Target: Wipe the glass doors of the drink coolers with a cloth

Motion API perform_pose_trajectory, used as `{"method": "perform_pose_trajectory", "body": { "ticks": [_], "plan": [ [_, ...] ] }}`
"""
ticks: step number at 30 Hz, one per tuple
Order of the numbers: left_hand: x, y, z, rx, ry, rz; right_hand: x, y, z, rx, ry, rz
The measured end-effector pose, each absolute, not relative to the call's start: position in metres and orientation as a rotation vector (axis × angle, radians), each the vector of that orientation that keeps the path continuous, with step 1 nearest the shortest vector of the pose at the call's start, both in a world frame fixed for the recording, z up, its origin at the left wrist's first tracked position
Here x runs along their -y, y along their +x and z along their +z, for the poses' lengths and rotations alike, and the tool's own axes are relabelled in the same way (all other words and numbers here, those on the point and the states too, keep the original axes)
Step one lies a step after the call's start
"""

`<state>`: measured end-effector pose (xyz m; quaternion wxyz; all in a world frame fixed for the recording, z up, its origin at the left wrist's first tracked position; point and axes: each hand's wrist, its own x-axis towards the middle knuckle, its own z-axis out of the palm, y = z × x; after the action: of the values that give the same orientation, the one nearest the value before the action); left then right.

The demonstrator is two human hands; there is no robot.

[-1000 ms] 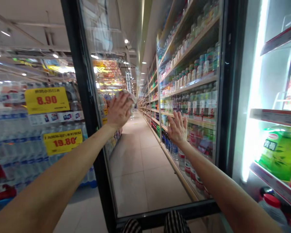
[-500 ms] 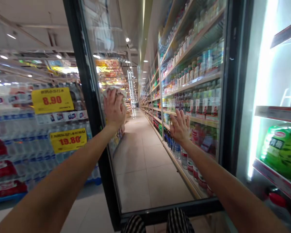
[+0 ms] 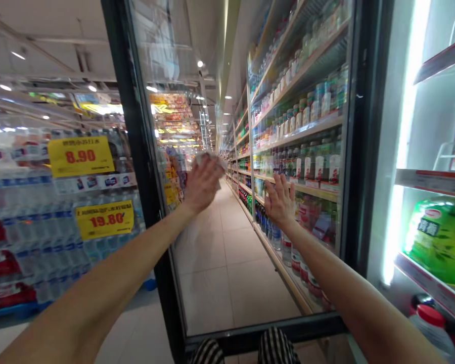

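Note:
A dark-framed glass door point(image 3: 207, 303) stands in front of me, with an aisle showing in its pane. My left hand point(image 3: 202, 188) presses a crumpled pale cloth point(image 3: 221, 166) to the glass, left of the middle. Its fingers lie over the cloth and are slightly blurred; most of the cloth is hidden under them. To the right, my right hand point(image 3: 279, 201) rests against the pane with fingers spread and nothing in it.
At right are lit cooler shelves with a green pack point(image 3: 438, 240) and a red-capped bottle point(image 3: 431, 321). Stacked water bottles point(image 3: 26, 227) stand left, under yellow price signs point(image 3: 81, 155). My knees in striped cloth point(image 3: 276, 346) are close to the door's lower frame point(image 3: 246, 336).
My left hand has slid with the cloth to the right and somewhat down across the glass. My right hand has stayed at nearly the same spot.

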<state>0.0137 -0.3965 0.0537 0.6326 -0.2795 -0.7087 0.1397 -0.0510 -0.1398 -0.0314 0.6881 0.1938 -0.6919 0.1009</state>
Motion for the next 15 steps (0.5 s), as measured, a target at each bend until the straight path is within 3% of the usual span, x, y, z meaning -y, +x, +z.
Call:
{"method": "perform_pose_trajectory", "body": {
  "ticks": [4, 6, 11, 15],
  "plan": [
    [0.387, 0.014, 0.015, 1.637, -1.267, 0.859, 0.139, -0.049, -0.031, 1.550, 0.446, 0.222],
    [0.395, 0.015, 0.027, 1.647, -1.168, 0.818, 0.139, -0.049, -0.031, 1.545, 0.445, 0.220],
    [0.403, 0.019, 0.068, 1.585, -0.307, 0.133, 0.140, -0.050, -0.032, 1.557, 0.438, 0.240],
    [0.381, 0.021, 0.025, 1.794, -0.754, 0.511, 0.140, -0.048, -0.031, 1.550, 0.448, 0.239]
  ]
}}
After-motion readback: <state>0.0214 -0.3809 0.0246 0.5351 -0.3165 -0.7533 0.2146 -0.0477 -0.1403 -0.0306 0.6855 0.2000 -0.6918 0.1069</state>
